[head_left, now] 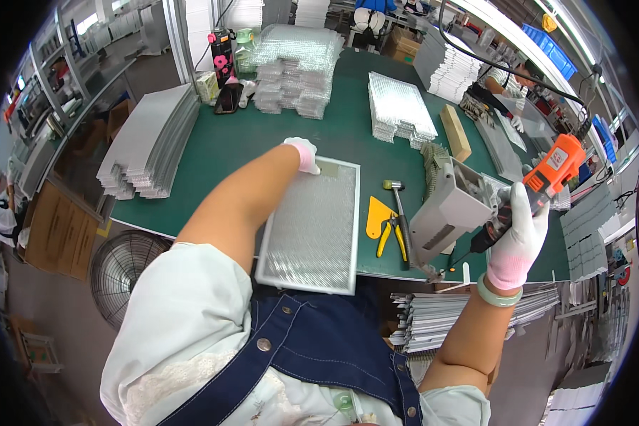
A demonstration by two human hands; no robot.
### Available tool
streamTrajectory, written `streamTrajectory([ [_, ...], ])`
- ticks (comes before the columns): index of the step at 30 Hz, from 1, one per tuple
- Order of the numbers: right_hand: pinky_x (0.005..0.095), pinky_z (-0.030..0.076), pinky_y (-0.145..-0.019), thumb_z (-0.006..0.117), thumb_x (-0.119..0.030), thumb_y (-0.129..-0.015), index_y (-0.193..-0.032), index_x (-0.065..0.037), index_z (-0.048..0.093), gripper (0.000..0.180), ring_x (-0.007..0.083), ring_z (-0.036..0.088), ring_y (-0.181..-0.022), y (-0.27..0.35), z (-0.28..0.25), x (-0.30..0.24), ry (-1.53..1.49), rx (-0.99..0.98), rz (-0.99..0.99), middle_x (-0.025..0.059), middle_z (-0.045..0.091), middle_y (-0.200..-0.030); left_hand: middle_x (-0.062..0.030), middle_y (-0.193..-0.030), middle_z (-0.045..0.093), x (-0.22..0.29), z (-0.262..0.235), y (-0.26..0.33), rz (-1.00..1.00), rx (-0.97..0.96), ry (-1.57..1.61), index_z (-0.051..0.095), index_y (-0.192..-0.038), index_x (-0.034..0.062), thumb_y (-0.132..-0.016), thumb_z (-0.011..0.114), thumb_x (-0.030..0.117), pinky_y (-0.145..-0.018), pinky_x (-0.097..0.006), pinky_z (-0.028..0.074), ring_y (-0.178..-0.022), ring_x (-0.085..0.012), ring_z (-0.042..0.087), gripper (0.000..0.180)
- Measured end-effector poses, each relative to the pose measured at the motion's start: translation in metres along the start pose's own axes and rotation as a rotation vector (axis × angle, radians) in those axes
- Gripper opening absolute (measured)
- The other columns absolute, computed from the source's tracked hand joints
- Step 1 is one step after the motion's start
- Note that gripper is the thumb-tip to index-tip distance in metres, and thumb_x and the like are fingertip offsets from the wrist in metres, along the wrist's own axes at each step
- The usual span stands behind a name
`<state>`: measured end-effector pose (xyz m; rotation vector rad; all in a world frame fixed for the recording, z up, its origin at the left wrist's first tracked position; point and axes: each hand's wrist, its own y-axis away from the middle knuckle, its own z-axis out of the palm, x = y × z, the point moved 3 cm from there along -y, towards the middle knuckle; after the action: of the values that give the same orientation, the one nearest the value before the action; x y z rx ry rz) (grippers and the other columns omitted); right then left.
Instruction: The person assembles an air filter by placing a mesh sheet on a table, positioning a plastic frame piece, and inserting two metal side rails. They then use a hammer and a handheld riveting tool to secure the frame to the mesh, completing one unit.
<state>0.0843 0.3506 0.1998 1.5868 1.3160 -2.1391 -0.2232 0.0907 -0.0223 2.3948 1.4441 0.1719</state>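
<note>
A framed mesh filter panel (311, 227), silver with a white rim, lies in front of me, its near end reaching past the table edge. My left hand (303, 154), in a white and pink glove, is closed on its far edge near the corner. My right hand (520, 238), gloved alike, wraps round an orange and black electric screwdriver (555, 165). The tool's tip points down and left, beside a grey metal fixture (451, 211). Between panel and fixture lie a yellow scraper (379, 215), yellow-handled pliers (388, 236) and a hammer (400, 220).
Stacks of grey sheets (153, 142), mesh sheets (295, 71) and notched panels (401, 106) stand on the green table (245, 138). A wooden block (455, 133) lies at the right. A floor fan (124, 270) stands left; a co-worker (504, 82) is at far right.
</note>
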Motion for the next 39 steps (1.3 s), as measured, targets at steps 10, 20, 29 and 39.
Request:
streamTrajectory([
  [10,0.0198,0.040,-0.056,0.072,-0.024,-0.092,-0.105,-0.006,0.058,0.026,0.0034,0.049,-0.061,-0.042,-0.016,0.043,0.221,0.067,-0.127,-0.0042,0.056,-0.075,-0.0178,-0.095,0.065,0.011,-0.154,0.196,0.446,0.381,0.366,0.064,-0.098,0.0017,-0.087,0.068,0.021,-0.082,-0.040,0.050,-0.091,-0.0327,0.065,0.022],
  [20,0.0256,0.052,-0.063,0.077,-0.021,-0.085,-0.103,0.001,0.061,0.033,0.0106,0.062,-0.065,-0.003,0.035,0.021,-0.013,0.011,-0.121,0.0043,0.066,-0.083,-0.0089,-0.082,0.058,0.108,-0.060,0.342,0.779,0.460,0.183,0.060,-0.087,0.0107,-0.079,0.069,0.015,-0.060,-0.041,0.052,-0.070,-0.0301,0.064,0.012],
  [29,0.0232,0.048,-0.063,0.076,-0.021,-0.086,-0.103,-0.004,0.061,0.028,0.0078,0.057,-0.069,-0.001,0.057,0.029,-0.074,-0.021,-0.116,0.0008,0.063,-0.083,-0.0092,-0.079,0.059,0.122,-0.046,0.317,0.850,0.455,0.280,0.060,-0.085,0.0097,-0.076,0.070,0.012,-0.057,-0.042,0.050,-0.068,-0.0311,0.063,0.013],
  [39,0.0238,0.043,-0.074,0.071,-0.014,-0.088,-0.107,-0.003,0.062,0.023,0.0063,0.051,-0.080,0.003,0.064,0.016,-0.088,-0.089,-0.186,-0.0016,0.062,-0.092,-0.0089,-0.079,0.058,0.129,-0.044,0.307,0.916,0.480,0.362,0.059,-0.089,0.0087,-0.070,0.072,0.005,-0.058,-0.042,0.049,-0.070,-0.0320,0.062,0.022],
])
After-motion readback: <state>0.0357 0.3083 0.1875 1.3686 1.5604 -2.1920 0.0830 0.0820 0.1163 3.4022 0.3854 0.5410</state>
